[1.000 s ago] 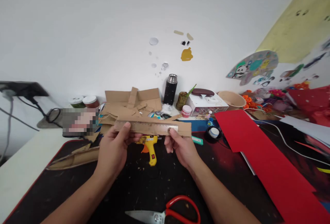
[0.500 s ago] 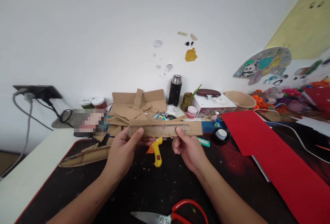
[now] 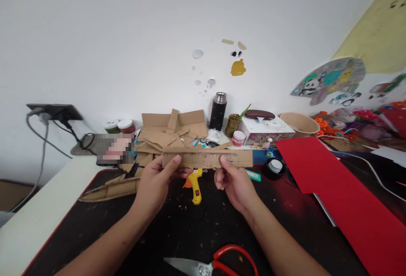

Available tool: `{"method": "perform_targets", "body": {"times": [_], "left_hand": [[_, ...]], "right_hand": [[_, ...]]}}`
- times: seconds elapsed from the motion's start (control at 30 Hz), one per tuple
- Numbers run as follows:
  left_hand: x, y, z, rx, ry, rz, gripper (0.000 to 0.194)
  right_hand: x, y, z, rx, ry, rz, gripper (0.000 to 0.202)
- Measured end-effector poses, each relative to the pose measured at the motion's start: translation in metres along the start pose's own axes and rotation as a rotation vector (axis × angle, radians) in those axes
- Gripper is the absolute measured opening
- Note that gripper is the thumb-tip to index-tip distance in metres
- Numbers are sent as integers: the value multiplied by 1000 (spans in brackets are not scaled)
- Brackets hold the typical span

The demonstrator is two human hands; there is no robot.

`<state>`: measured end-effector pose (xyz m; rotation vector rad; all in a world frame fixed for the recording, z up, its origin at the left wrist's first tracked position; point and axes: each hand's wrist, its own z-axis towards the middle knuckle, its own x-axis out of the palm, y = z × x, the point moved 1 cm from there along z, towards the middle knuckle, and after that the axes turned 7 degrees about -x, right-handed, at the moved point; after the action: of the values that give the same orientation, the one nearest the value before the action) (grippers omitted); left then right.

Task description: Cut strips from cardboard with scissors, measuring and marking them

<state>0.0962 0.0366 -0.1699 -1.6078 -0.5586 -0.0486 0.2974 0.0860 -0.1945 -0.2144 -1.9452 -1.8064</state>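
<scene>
Between my hands, a narrow cardboard strip point(image 3: 245, 158) is held up level above the desk, and a clear ruler point(image 3: 203, 158) lies flat along its face. My left hand point(image 3: 158, 178) grips the left end, thumb pressing on the ruler and fingers behind the strip. Right of the middle, my right hand point(image 3: 235, 180) pinches both with its thumb on top and fingers curled under. Just below the strip lies a yellow glue gun point(image 3: 196, 187), its front partly hidden. Scissors with red handles point(image 3: 218, 263) rest near the desk's front edge, cut off by the frame.
Cardboard scraps point(image 3: 165, 138) pile up at the back left, near a curved cardboard piece point(image 3: 109, 191). A black flask point(image 3: 218, 113), a white box point(image 3: 269, 130) and a beige bowl point(image 3: 300, 124) line the wall. Red card point(image 3: 336, 195) covers the right side.
The whole view has shifted slightly, so everything appears a little further right. Both hands keep their hold on the cardboard strip and ruler, with no clear change in grip.
</scene>
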Motion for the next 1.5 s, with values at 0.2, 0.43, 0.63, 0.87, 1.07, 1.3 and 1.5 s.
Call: {"method": "perform_targets", "body": {"times": [0.2, 0.43, 0.63, 0.87, 1.07, 1.3, 1.5], "left_hand": [[0, 1, 0, -5, -14, 12, 47], [3, 0, -2, 3, 19, 41, 47], [4, -1, -3, 13, 29, 57, 49], [1, -1, -1, 11, 10, 37, 45], [-2, 0, 0, 39, -27, 37, 40], [-4, 1, 2, 56, -29, 27, 36], [-2, -1, 1, 61, -30, 50, 37]], "right_hand": [[0, -1, 0, -2, 5, 4, 68], [1, 0, 0, -48, -11, 7, 66], [2, -1, 1, -64, -2, 34, 66], [4, -1, -1, -77, 25, 24, 69], [5, -1, -2, -57, 30, 29, 69], [5, -3, -2, -64, 51, 33, 67], [5, -2, -4, -61, 56, -2, 68]]}}
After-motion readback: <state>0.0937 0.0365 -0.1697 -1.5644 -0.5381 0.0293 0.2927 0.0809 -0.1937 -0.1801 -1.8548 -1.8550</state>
